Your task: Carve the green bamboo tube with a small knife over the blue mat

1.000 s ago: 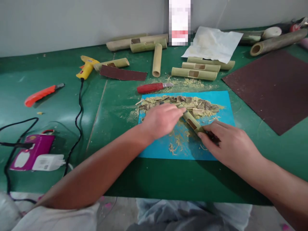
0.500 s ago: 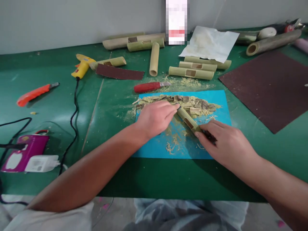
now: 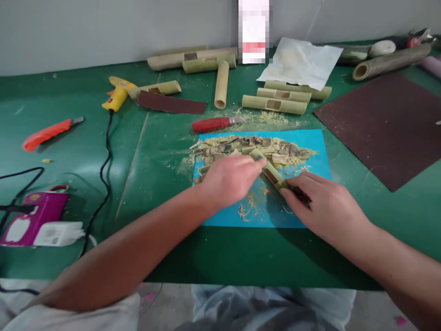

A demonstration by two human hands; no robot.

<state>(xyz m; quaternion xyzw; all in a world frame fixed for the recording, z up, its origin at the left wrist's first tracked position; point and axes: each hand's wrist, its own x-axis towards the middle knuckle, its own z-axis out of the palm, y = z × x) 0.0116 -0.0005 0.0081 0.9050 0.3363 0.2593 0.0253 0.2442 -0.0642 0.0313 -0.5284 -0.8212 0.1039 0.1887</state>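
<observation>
My right hand (image 3: 325, 209) grips the near end of a green bamboo tube (image 3: 270, 172) that has a rectangular window cut in its side. The tube slants up and left across a blue sheet (image 3: 227, 216). My left hand (image 3: 234, 179) is closed, its fingertips pinching a small dark piece (image 3: 261, 159) against the tube's upper part. What that piece is cannot be made out. Beneath and behind the tube lies a heap of bamboo chips and shavings (image 3: 220, 149). A red-handled knife (image 3: 213, 124) rests just beyond the sheet.
Several windowed bamboo tubes (image 3: 274, 105) lie at the back, near a white paper (image 3: 299, 59). Brown sandpaper sheets (image 3: 382, 128) lie at right and at back left. At left are a yellow glue gun (image 3: 119, 96) with its cord, an orange cutter (image 3: 50, 133) and a purple power strip (image 3: 37, 216).
My left hand has slid down along the tube toward my right hand, uncovering the tube's far end and more chips. My right hand keeps its hold in the same place.
</observation>
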